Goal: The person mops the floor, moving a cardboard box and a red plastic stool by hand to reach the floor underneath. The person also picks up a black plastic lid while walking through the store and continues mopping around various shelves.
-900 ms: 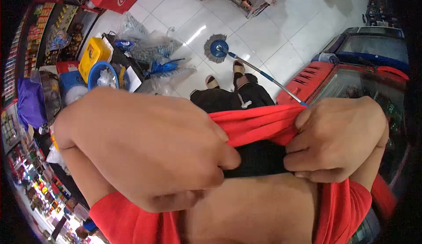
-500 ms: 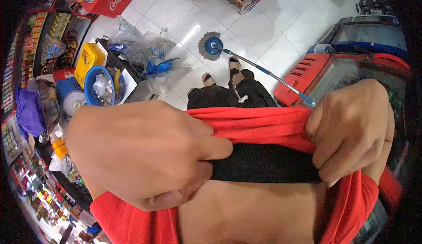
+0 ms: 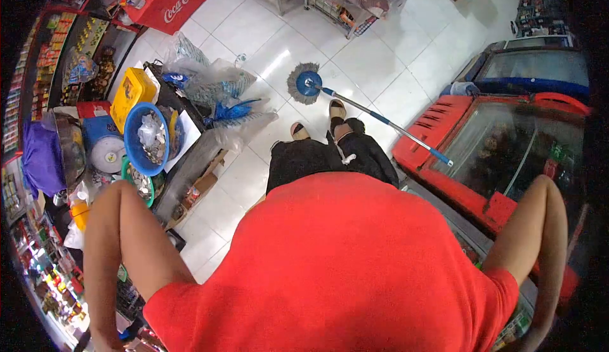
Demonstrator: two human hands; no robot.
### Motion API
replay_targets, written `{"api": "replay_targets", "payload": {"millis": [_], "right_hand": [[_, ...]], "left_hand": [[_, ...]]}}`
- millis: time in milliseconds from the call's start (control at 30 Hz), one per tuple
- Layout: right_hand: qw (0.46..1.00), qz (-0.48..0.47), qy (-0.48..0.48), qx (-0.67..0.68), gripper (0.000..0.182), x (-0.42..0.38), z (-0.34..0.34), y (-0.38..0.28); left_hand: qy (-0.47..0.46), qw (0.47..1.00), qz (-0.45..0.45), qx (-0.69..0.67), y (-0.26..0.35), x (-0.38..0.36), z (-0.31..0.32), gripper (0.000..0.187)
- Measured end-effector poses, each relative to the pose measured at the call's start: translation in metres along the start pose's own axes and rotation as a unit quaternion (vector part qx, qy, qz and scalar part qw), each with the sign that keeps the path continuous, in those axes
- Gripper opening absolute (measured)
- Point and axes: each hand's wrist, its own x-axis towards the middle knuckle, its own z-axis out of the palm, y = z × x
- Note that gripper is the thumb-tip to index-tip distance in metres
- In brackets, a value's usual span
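Both hands are out of sight, so I can't tell if they are open or holding anything. The red shirt (image 3: 342, 257) covers the person's front, between two bent arms (image 3: 136, 238). A mop (image 3: 379, 118) touches the floor (image 3: 273, 41) near the feet.

The shirt (image 3: 349, 257) is red, the trousers (image 3: 297, 165) black.

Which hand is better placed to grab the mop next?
Probably the right: the mop handle points toward the right arm, its tip by the red freezer. Both hands are out of view.
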Motion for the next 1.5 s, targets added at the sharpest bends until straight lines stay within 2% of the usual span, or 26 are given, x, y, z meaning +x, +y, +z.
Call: {"api": "replay_targets", "payload": {"millis": [33, 133, 200, 233, 267, 300, 333, 367, 400, 433, 533, 600, 667, 733, 833, 933, 1000, 1033, 1100, 1133, 1200, 1233, 1267, 1333, 1400, 1500], "right_hand": [[1.000, -0.002, 0.016, 0.013, 0.025, -0.001, 0.001, 0.003], [0.991, -0.009, 0.109, 0.072, 0.029, -0.016, 0.010, 0.017], [0.945, 0.013, 0.247, 0.212, 0.031, -0.055, 0.019, 0.045], [0.874, 0.028, 0.352, 0.334, 0.033, -0.068, 0.031, 0.061], [0.767, 0.051, 0.458, 0.445, 0.034, -0.070, 0.051, 0.080], [0.706, 0.113, 0.521, 0.467, 0.035, -0.061, 0.063, 0.101], [0.786, 0.301, 0.442, 0.309, 0.038, -0.024, 0.052, 0.112], [0.823, 0.367, 0.372, 0.220, 0.037, -0.011, 0.073, 0.134], [0.882, 0.306, 0.322, 0.156, 0.030, 0.001, 0.088, 0.145], [0.885, 0.250, 0.340, 0.197, 0.014, 0.014, 0.091, 0.147], [0.886, 0.247, 0.356, 0.162, 0.016, 0.021, 0.081, 0.144], [0.872, 0.270, 0.381, 0.146, 0.015, 0.026, 0.077, 0.146], [0.904, 0.257, 0.336, 0.067, 0.014, 0.028, 0.070, 0.143], [0.895, 0.257, 0.361, 0.050, 0.014, 0.027, 0.071, 0.153], [0.829, 0.342, 0.426, 0.122, 0.016, 0.019, 0.081, 0.185], [0.854, 0.312, 0.391, 0.145, 0.017, 0.009, 0.090, 0.193], [0.870, 0.338, 0.335, 0.132, 0.019, -0.002, 0.092, 0.191], [0.873, 0.362, 0.278, 0.172, 0.020, -0.005, 0.091, 0.191], [0.873, 0.407, 0.220, 0.156, 0.025, -0.011, 0.087, 0.195], [0.873, 0.406, 0.223, 0.156, 0.025, -0.017, 0.091, 0.204], [0.812, 0.516, 0.228, -0.150, 0.026, -0.038, 0.107, 0.240], [0.802, 0.530, 0.205, -0.182, 0.025, -0.052, 0.113, 0.266], [0.805, 0.524, 0.201, -0.192, 0.025, -0.062, 0.115, 0.286], [0.811, 0.535, 0.187, -0.143, 0.022, -0.083, 0.117, 0.327], [0.837, 0.516, 0.168, -0.067, 0.024, -0.105, 0.134, 0.392], [0.845, 0.514, 0.143, -0.037, 0.021, -0.125, 0.157, 0.482]], "left_hand": [[0.054, 0.994, 0.073, 0.057, 0.011, -0.007, 0.008, 0.036], [0.118, 0.964, 0.130, -0.198, 0.020, -0.052, 0.017, 0.033], [0.226, 0.924, -0.025, -0.309, -0.063, -0.112, 0.031, 0.031], [0.334, 0.869, -0.158, -0.329, -0.106, -0.131, 0.047, 0.030], [0.436, 0.761, -0.360, -0.319, -0.138, -0.136, 0.076, 0.030], [0.433, 0.679, -0.511, -0.301, -0.160, -0.135, 0.103, 0.030], [0.361, 0.615, -0.626, -0.315, -0.170, -0.139, 0.145, 0.031], [0.338, 0.638, -0.624, -0.299, -0.176, -0.130, 0.168, 0.030], [0.317, 0.658, -0.622, -0.283, -0.179, -0.124, 0.180, 0.028], [0.319, 0.654, -0.624, -0.285, -0.178, -0.121, 0.179, 0.028], [0.316, 0.615, -0.672, -0.264, -0.178, -0.117, 0.170, 0.023], [0.290, 0.697, -0.646, -0.110, -0.184, -0.116, 0.170, 0.019], [0.263, 0.700, -0.657, -0.094, -0.187, -0.116, 0.164, 0.016], [0.237, 0.703, -0.666, -0.076, -0.191, -0.121, 0.159, 0.014], [0.242, 0.666, -0.703, -0.063, -0.200, -0.131, 0.160, 0.016], [0.255, 0.656, -0.704, -0.096, -0.211, -0.145, 0.176, 0.021], [0.145, 0.731, -0.664, -0.050, -0.214, -0.149, 0.190, 0.021], [0.144, 0.731, -0.665, -0.049, -0.217, -0.149, 0.190, 0.021], [0.105, 0.603, -0.701, -0.366, -0.228, -0.150, 0.184, 0.023], [0.102, 0.603, -0.702, -0.365, -0.236, -0.157, 0.185, 0.023], [-0.002, 0.649, -0.756, -0.084, -0.258, -0.185, 0.203, 0.019], [-0.028, 0.651, -0.756, 0.061, -0.269, -0.196, 0.212, 0.016], [-0.020, 0.647, -0.760, 0.068, -0.282, -0.209, 0.225, 0.016], [-0.189, 0.572, -0.775, 0.189, -0.312, -0.231, 0.242, 0.022], [-0.160, 0.558, -0.806, 0.119, -0.350, -0.233, 0.243, 0.015], [0.146, 0.563, -0.811, 0.062, -0.397, -0.240, 0.276, 0.015]]}}
